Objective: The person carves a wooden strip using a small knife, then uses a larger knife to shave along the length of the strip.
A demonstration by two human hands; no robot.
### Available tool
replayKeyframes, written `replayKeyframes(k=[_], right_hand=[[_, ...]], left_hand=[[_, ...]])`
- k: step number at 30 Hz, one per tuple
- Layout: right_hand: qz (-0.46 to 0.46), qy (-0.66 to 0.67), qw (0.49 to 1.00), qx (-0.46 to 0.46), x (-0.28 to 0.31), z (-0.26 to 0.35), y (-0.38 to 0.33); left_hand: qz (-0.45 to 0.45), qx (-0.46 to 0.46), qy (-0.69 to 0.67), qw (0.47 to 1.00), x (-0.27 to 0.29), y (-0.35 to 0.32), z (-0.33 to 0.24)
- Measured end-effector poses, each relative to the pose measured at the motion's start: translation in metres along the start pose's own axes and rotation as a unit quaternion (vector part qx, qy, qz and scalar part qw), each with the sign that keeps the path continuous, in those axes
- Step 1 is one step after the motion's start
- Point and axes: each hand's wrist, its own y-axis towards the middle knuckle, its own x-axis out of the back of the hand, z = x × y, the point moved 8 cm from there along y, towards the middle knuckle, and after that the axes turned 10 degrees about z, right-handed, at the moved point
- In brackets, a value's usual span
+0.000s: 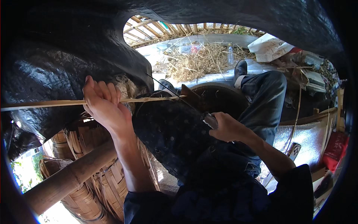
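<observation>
Woven baskets [93,179] lie beneath hands gripping a thin, pale bamboo strip [56,103].

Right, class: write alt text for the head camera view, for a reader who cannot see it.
A seated person's left hand grips a long thin bamboo strip laid across a cloth-covered knee, while the right hand holds a knife with its blade against the strip. Woven bamboo baskets and a thick bamboo pole lie at lower left; dry straw lies beyond.
</observation>
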Motion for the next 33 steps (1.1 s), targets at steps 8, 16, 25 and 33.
replayKeyframes(k=[8,16,25,33], right_hand=[[0.08,0.067,0.974,-0.201,-0.015,-0.073,0.005],[-0.015,0.07,0.992,-0.105,0.03,-0.026,-0.012],[0.088,0.209,0.974,-0.027,-0.016,0.023,-0.023],[0.027,0.063,0.992,0.108,-0.007,0.056,-0.025]], left_hand=[[-0.028,0.003,0.008,1.0,0.003,0.001,0.0],[0.103,0.001,-0.036,0.994,-0.008,0.008,0.0],[0.395,0.019,-0.16,0.905,-0.018,-0.004,0.001],[0.371,-0.036,-0.185,0.909,-0.009,-0.004,-0.002]])
